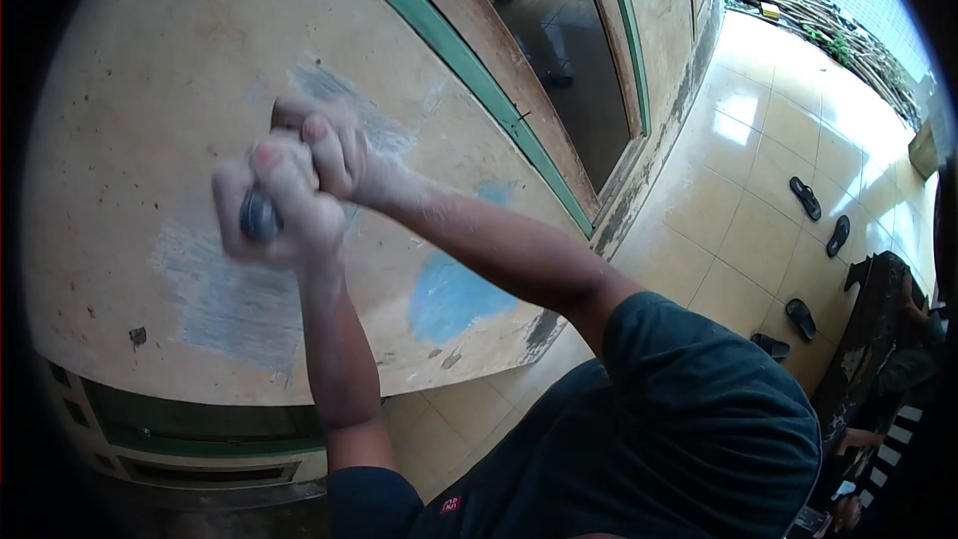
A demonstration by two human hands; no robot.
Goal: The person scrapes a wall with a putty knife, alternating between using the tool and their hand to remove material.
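Both of my hands are raised against the beige wall, one above the other, and slightly blurred. My left hand is closed around a tool with a dark, rounded handle end. Just above it, touching, my right hand is also wrapped tight, apparently on the same tool. The working end is hidden behind the hands, so its kind does not show. Pale dust coats both hands and wrists. Grey scraped patches mark the wall around them, and a light blue patch lies to the right.
A green-edged door frame and a dark window pane adjoin the wall. Below is a green ledge. Several black sandals lie on the tiled floor. Near a dark wooden bench, another person's hand shows.
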